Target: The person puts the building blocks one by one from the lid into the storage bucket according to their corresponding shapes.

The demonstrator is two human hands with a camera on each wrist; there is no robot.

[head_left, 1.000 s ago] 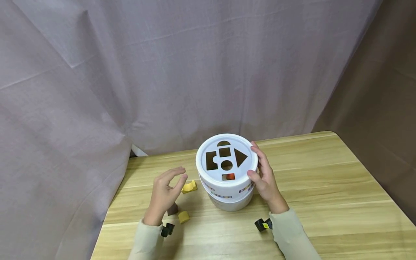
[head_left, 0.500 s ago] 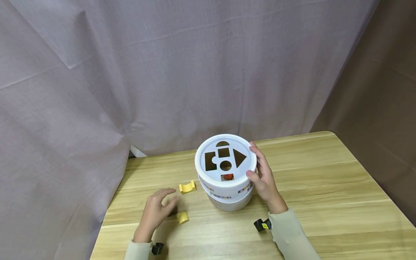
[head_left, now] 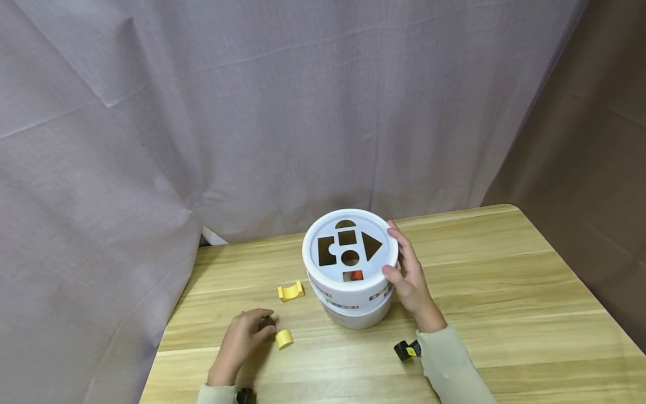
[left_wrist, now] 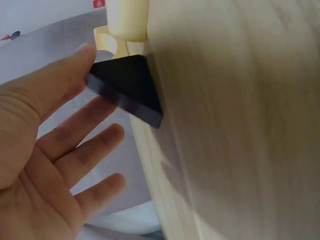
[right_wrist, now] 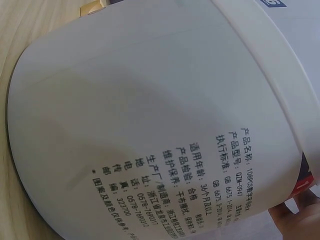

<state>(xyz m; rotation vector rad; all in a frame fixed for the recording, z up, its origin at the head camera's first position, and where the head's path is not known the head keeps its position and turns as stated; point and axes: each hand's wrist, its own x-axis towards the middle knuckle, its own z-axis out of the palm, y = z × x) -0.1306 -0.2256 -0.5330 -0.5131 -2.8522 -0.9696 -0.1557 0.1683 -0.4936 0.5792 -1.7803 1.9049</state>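
Observation:
My left hand (head_left: 241, 343) is low over the table at the left, with thumb and index finger pinching a dark triangular block (left_wrist: 125, 82). In the left wrist view the other fingers are spread apart behind it. Beside the block stands a yellow cylinder block (head_left: 284, 339). A yellow block with a curved notch (head_left: 291, 292) lies farther back. My right hand (head_left: 415, 289) grips the rim of a white bucket (head_left: 355, 320), thumb over the lid (head_left: 330, 221) and fingers down the side. Shaped holes pierce the lid; something red shows through the rectangular one.
The wooden table (head_left: 504, 292) extends to the right of the bucket. A grey curtain (head_left: 303, 112) hangs right behind the table's back edge. Printed text (right_wrist: 200, 190) covers part of the bucket wall in the right wrist view.
My left hand has moved left and down, away from the bucket, and taken hold of the dark triangular block. The right hand stays on the bucket's rim.

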